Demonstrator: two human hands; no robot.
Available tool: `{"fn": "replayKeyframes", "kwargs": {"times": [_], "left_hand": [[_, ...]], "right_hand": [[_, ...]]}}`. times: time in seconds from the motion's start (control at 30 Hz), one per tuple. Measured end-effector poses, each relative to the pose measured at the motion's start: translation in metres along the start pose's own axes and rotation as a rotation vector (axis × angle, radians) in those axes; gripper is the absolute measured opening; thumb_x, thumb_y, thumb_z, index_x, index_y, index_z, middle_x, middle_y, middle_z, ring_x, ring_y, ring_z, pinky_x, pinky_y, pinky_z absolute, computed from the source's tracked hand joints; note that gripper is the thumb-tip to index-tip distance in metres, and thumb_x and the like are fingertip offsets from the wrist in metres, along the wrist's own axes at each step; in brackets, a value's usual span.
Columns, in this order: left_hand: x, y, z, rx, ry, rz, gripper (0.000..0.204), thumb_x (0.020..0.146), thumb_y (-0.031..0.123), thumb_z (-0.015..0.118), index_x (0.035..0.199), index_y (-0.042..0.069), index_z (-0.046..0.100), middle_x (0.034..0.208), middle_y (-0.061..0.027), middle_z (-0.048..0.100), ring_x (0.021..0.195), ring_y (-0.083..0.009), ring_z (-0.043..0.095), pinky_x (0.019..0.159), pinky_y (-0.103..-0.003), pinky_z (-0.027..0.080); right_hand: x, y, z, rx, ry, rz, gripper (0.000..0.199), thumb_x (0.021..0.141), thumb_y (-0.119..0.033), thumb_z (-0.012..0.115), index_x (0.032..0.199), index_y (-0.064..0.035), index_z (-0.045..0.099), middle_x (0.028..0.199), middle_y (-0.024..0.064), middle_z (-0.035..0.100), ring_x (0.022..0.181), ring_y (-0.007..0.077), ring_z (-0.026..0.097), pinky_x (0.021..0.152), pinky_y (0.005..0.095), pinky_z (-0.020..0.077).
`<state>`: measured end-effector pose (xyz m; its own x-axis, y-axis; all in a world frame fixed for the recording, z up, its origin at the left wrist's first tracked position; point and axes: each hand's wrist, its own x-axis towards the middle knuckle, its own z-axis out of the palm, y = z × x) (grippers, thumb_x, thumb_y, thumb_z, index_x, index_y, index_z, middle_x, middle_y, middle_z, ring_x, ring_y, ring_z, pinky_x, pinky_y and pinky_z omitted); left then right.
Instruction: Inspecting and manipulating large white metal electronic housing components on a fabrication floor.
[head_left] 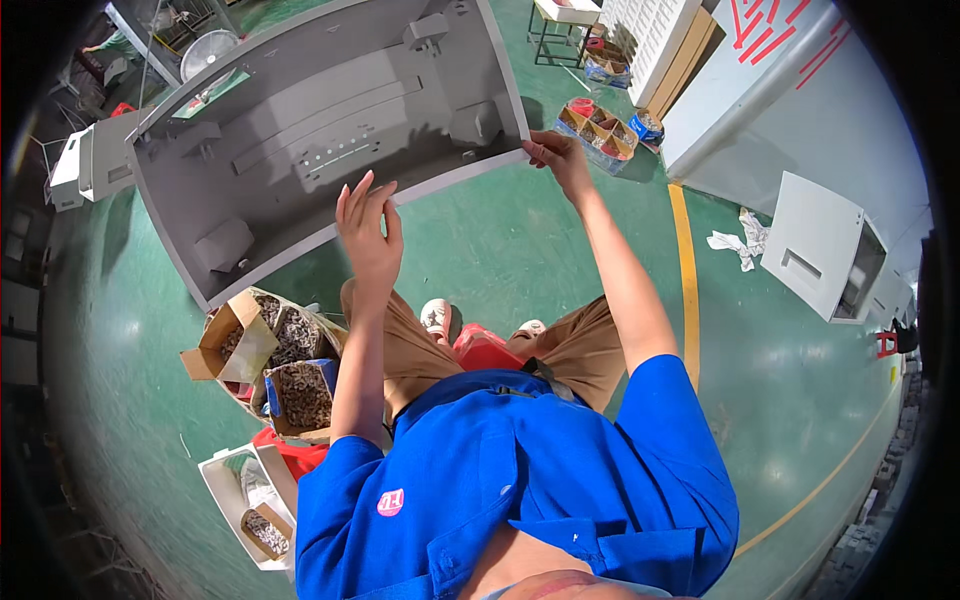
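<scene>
A large grey metal cabinet shell (pixel 330 130) stands tilted in front of me, its hollow inside facing up toward me. Several small brackets and a row of small holes show inside it. My right hand (pixel 562 165) pinches the shell's right near corner between thumb and fingers. Just over the near edge, my left hand (pixel 370 235) is raised with its fingers stretched out and apart. I see nothing held in it, and whether it touches the edge I cannot tell.
By my left knee, open cartons (pixel 300 395) hold many small metal parts. Behind them lies a white box (pixel 250 500) with another small carton inside. Farther off are a divided parts bin (pixel 598 135), a white cabinet (pixel 825 250) at right and a round fan (pixel 208 52).
</scene>
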<state>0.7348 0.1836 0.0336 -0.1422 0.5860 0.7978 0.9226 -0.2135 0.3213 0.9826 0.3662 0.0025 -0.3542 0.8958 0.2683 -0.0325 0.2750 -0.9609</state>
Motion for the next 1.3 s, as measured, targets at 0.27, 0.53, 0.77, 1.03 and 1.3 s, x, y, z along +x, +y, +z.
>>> {"fn": "replayKeyframes", "kwargs": {"times": [0.27,0.53,0.77,1.03,1.3], "left_hand": [[0.009,0.036,0.008,-0.164,-0.026,0.043,0.025,0.074,-0.001,0.058,0.097,0.006,0.061,0.095,-0.0085,0.063,0.108,-0.0273,0.053,0.098,-0.044,0.035],[-0.006,0.051,0.006,-0.104,-0.097,0.056,0.031,0.074,0.002,0.057,0.104,0.006,0.057,0.101,-0.0078,0.060,0.099,-0.0240,0.054,0.098,-0.044,0.032],[-0.014,0.030,-0.007,-0.128,-0.028,0.028,0.028,0.075,-0.001,0.057,0.102,0.006,0.058,0.095,-0.0071,0.060,0.093,-0.0235,0.056,0.102,-0.046,0.029],[-0.009,0.000,-0.010,-0.169,0.030,-0.020,0.024,0.076,-0.003,0.055,0.098,0.006,0.060,0.093,-0.0085,0.059,0.095,-0.0239,0.056,0.103,-0.048,0.029],[-0.004,-0.037,-0.013,-0.104,0.079,-0.028,0.022,0.080,-0.003,0.052,0.099,0.005,0.061,0.097,-0.0096,0.061,0.107,-0.0271,0.054,0.102,-0.047,0.029]], "right_hand": [[-0.030,-0.044,0.021,-0.097,0.025,0.051,0.026,0.075,-0.014,0.071,0.095,0.0028,0.067,0.073,0.0061,0.065,0.056,0.0080,0.057,0.050,0.0207,0.0445],[-0.047,-0.062,0.050,-0.179,0.066,-0.119,0.046,0.063,-0.021,0.080,0.098,0.0030,0.062,0.083,0.0088,0.065,0.066,0.0133,0.061,0.055,0.0243,0.0483],[0.001,-0.086,0.069,-0.411,0.125,-0.327,0.106,0.048,-0.039,0.086,0.130,0.0020,0.034,0.125,0.0172,0.045,0.104,0.0246,0.052,0.085,0.0364,0.0444],[0.089,-0.113,0.067,-0.602,0.312,-0.716,0.096,0.059,-0.038,0.081,0.134,-0.0042,0.033,0.133,0.0180,0.039,0.115,0.0274,0.045,0.091,0.0346,0.0422],[0.129,-0.142,0.084,-0.512,0.236,-0.429,0.073,0.056,-0.032,0.082,0.115,-0.0025,0.050,0.109,0.0182,0.057,0.103,0.0320,0.054,0.090,0.0384,0.0416]]}}
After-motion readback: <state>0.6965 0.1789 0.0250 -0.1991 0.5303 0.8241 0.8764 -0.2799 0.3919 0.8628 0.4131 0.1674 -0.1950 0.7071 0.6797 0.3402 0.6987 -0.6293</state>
